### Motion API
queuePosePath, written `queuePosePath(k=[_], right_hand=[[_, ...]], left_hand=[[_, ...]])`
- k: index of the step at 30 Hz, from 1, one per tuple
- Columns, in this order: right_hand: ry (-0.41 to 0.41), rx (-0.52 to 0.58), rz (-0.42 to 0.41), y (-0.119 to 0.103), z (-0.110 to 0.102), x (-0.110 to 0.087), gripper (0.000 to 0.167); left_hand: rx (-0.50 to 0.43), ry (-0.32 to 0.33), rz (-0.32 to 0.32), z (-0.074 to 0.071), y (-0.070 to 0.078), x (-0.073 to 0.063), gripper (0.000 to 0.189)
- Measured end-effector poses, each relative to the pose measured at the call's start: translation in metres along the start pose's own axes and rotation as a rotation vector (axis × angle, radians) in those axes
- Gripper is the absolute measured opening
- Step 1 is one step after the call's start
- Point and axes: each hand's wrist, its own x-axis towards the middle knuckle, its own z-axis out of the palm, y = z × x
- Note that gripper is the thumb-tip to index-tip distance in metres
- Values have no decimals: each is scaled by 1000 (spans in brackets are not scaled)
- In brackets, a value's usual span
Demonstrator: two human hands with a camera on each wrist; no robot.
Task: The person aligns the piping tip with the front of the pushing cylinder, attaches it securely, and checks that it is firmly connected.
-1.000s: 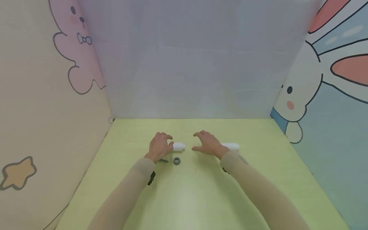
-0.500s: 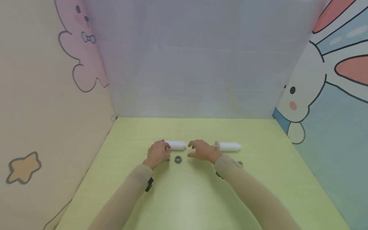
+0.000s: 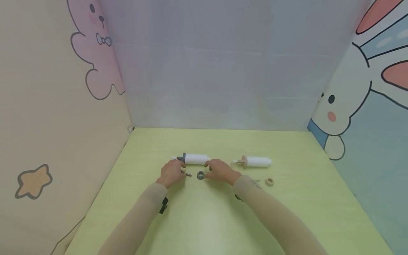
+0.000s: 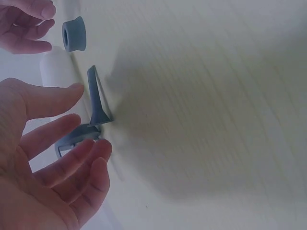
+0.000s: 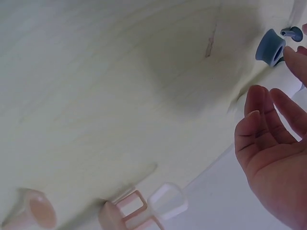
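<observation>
My left hand [image 3: 170, 172] hovers beside a slim grey stem with a flared base [image 4: 96, 96]; thumb and fingers are loosely bent around it with gaps. To the right lies a small grey flared ring [image 3: 200, 175]. The fingers of my right hand [image 3: 221, 169] reach close to that ring, loosely bent and holding nothing. In the right wrist view the thumb of my right hand [image 5: 273, 163] overlaps the ring's side. Behind both hands lies a white cylinder [image 3: 196, 159] with a grey collar and frame at its left end; my right fingertips partly cover its narrow tip.
A second white cylinder [image 3: 257, 162] with a pinkish-beige collar lies to the right. In front of it are a beige ring [image 3: 269, 182] and a light stem, partly behind the right sleeve. Printed walls enclose the yellow-green table [image 3: 204, 219] on three sides.
Both hands have come down and nearer to the person. The right hand has shifted left to the grey ring, uncovering the beige-collared cylinder. The view has turned slightly.
</observation>
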Motion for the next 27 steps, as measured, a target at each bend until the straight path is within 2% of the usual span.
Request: queuePosePath(k=[6,11,16,22,27], right_hand=[[-5,31,4,-6,5,1,44],[-16,-14,-23,-10,8,4,46],[-7,-20,-46,-10,14,9,53],[-10,-87,-88,-11,23,12,44],[14,-130,-83,-9,30,12,38]], left_hand=[[-27,-6,3,6,-6,4,34],[-58,-13,-11,7,-6,4,31],[-56,-5,1,7,-5,5,24],[-28,1,29,9,-6,5,14],[-40,5,46,12,-8,5,11]])
